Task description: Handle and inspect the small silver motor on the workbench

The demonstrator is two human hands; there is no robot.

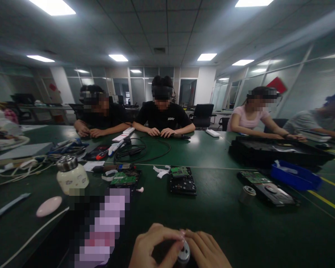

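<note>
While the left hand [153, 247] grasps a small metal cylinder [184, 254] near its top, the right hand [206, 248] lays bent fingers along the cylinder's other side, though whether it grips cannot be told. The cylinder is between both hands, at the near side of the green surface [212, 212]. Beyond lies an opened device with a green circuit board [180, 171]; to its right stands a similar metal canister [248, 194], near a blue tray [296, 178].
</note>
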